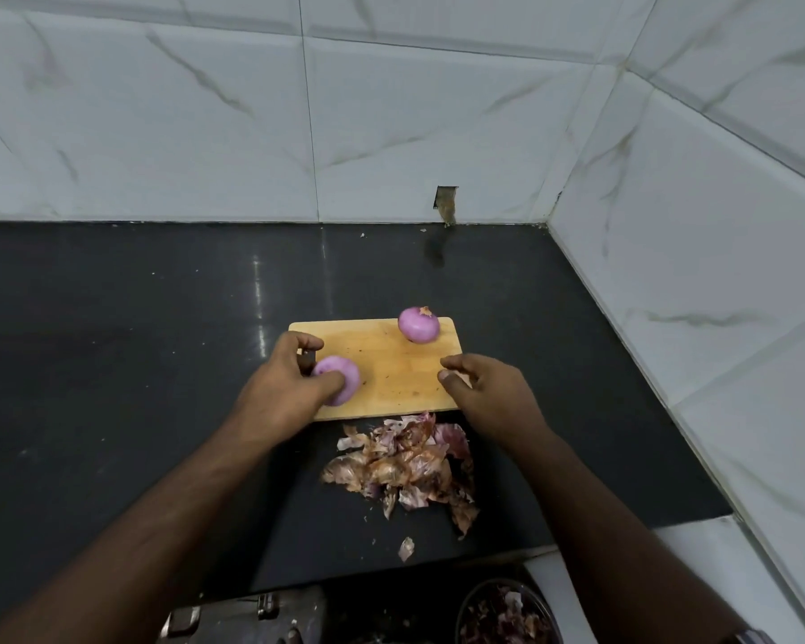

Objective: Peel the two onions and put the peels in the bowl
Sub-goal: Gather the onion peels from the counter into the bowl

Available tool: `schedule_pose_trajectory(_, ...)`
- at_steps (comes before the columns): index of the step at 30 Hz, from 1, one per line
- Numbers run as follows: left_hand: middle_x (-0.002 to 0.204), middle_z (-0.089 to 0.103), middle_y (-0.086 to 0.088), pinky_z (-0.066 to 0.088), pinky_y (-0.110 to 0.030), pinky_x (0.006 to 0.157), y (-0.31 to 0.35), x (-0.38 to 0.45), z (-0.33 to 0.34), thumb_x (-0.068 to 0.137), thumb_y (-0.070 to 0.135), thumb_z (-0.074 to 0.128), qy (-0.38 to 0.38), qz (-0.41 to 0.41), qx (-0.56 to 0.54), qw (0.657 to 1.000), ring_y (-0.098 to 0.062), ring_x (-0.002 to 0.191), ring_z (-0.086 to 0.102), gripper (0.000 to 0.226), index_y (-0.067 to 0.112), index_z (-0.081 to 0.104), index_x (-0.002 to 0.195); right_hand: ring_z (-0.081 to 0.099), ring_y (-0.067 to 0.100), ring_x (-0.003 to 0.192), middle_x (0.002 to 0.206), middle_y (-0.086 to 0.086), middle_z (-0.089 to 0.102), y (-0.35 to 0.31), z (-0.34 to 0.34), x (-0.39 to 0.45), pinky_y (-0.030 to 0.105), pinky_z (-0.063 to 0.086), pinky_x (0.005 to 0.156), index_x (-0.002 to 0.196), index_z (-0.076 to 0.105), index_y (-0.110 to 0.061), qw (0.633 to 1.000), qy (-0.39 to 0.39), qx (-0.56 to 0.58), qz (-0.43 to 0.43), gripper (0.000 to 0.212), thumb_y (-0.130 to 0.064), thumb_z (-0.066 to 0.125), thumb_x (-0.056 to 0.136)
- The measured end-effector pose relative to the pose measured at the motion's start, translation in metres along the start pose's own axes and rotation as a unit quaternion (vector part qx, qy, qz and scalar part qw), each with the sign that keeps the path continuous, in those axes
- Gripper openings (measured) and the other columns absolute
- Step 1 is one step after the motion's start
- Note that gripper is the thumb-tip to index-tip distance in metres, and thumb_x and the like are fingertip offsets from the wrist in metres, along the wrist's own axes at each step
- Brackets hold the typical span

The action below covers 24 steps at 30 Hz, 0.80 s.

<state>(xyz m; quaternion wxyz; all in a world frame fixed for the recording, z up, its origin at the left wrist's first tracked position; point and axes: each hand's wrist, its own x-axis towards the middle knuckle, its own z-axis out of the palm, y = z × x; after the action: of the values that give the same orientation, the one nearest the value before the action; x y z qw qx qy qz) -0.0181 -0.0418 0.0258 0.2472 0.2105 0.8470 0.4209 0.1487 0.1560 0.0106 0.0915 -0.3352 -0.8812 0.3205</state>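
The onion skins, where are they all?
Most peels lie heaped on the dark counter, just in front of the board, between both arms. A few sit in the bowl at bottom right.

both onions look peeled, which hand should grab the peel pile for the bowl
Right, probably. The right hand is empty, hovering beside the peel pile, and the bowl sits on that same side. The left hand has its grip on the near onion on the cutting board.

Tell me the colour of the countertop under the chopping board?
Glossy black countertop, clearest in the head view.
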Motion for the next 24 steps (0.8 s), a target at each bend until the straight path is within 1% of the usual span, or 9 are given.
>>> schedule_pose_trajectory(3, 0.102, 0.068, 0.003, 0.054, -0.039, 0.085, 0.000, 0.027, 0.004, 0.062, 0.049, 0.064, -0.005, -0.030, -0.009, 1.000, -0.019, 0.093, 0.066, 0.056, 0.031, 0.053, 0.115, 0.039, 0.019, 0.143, 0.156, 0.002, 0.043, -0.003, 0.008, 0.007, 0.033, 0.030, 0.113, 0.148, 0.045, -0.018, 0.995, -0.098, -0.030, -0.011, 0.050, -0.043, 0.041, 0.104)
schedule_pose_trajectory(7, 0.102, 0.069, -0.004, 0.058, -0.046, 0.086, -0.009, 0.045, 0.011, 0.061, 0.047, 0.067, -0.002, -0.059, -0.043, 0.997, -0.025, 0.093, 0.069, 0.054, 0.027, 0.056, 0.110, 0.007, 0.018, 0.154, 0.167, 0.006, 0.015, -0.007, 0.030, 0.001, 0.040, 0.002, 0.125, 0.157, 0.022, -0.013, 0.969, -0.192, -0.133, -0.081, 0.058, -0.042, 0.030, 0.107)
schedule_pose_trajectory(9, 0.101, 0.069, -0.003, 0.059, -0.049, 0.086, -0.014, 0.050, 0.011, 0.059, 0.046, 0.069, 0.005, -0.067, -0.064, 0.996, -0.026, 0.093, 0.069, 0.052, 0.027, 0.057, 0.106, 0.010, 0.015, 0.154, 0.166, 0.003, 0.020, -0.007, 0.038, -0.004, 0.038, 0.006, 0.126, 0.155, 0.030, -0.017, 0.957, -0.246, -0.091, -0.121, 0.056, -0.042, 0.032, 0.106)
schedule_pose_trajectory(11, 0.100, 0.070, -0.004, 0.059, -0.049, 0.085, -0.017, 0.052, 0.012, 0.059, 0.044, 0.070, 0.015, -0.074, -0.089, 0.993, -0.028, 0.094, 0.070, 0.049, 0.027, 0.058, 0.104, 0.029, 0.009, 0.148, 0.158, -0.005, 0.038, -0.011, 0.036, -0.001, 0.035, 0.021, 0.123, 0.147, 0.048, -0.025, 0.953, -0.280, 0.014, -0.118, 0.051, -0.047, 0.038, 0.102)
schedule_pose_trajectory(13, 0.100, 0.070, -0.007, 0.058, -0.045, 0.083, -0.018, 0.053, 0.013, 0.062, 0.041, 0.069, 0.023, -0.081, -0.113, 0.990, -0.028, 0.092, 0.070, 0.048, 0.023, 0.059, 0.105, 0.040, 0.005, 0.140, 0.151, -0.009, 0.049, -0.015, 0.031, 0.015, 0.032, 0.030, 0.119, 0.140, 0.057, -0.026, 0.964, -0.232, 0.072, -0.107, 0.042, -0.041, 0.046, 0.101)
schedule_pose_trajectory(15, 0.099, 0.070, -0.009, 0.058, -0.042, 0.078, -0.019, 0.056, 0.014, 0.068, 0.037, 0.071, 0.024, -0.091, -0.135, 0.986, -0.027, 0.086, 0.069, 0.044, 0.021, 0.059, 0.108, 0.039, 0.007, 0.142, 0.153, -0.006, 0.047, -0.020, 0.030, 0.036, 0.033, 0.029, 0.120, 0.142, 0.055, -0.021, 0.971, -0.186, 0.014, -0.147, 0.042, -0.034, 0.051, 0.102)
schedule_pose_trajectory(19, 0.087, 0.071, -0.009, 0.052, -0.029, 0.055, -0.024, 0.063, 0.010, 0.075, 0.029, 0.070, 0.013, -0.126, -0.189, 0.974, -0.020, 0.065, 0.064, 0.043, 0.011, 0.061, 0.113, 0.027, 0.012, 0.150, 0.161, -0.002, 0.033, -0.036, 0.051, 0.062, 0.034, 0.023, 0.123, 0.151, 0.041, -0.018, 0.951, -0.208, -0.088, -0.210, 0.055, -0.040, 0.049, 0.101)
schedule_pose_trajectory(22, 0.086, 0.070, -0.009, 0.051, -0.026, 0.052, -0.024, 0.063, 0.011, 0.077, 0.025, 0.067, 0.016, -0.131, -0.198, 0.971, -0.019, 0.063, 0.062, 0.039, 0.010, 0.060, 0.112, 0.011, 0.014, 0.154, 0.167, 0.000, 0.018, -0.040, 0.065, 0.066, 0.034, 0.011, 0.125, 0.158, 0.024, -0.019, 0.936, -0.227, -0.149, -0.224, 0.064, -0.043, 0.042, 0.102)
schedule_pose_trajectory(24, 0.084, 0.069, -0.008, 0.051, -0.027, 0.053, -0.026, 0.063, 0.011, 0.079, 0.022, 0.066, 0.021, -0.134, -0.207, 0.969, -0.019, 0.063, 0.062, 0.036, 0.008, 0.060, 0.112, 0.013, 0.014, 0.153, 0.166, -0.001, 0.020, -0.032, 0.062, 0.055, 0.035, 0.012, 0.125, 0.156, 0.028, -0.020, 0.922, -0.277, -0.139, -0.235, 0.061, -0.040, 0.042, 0.100)
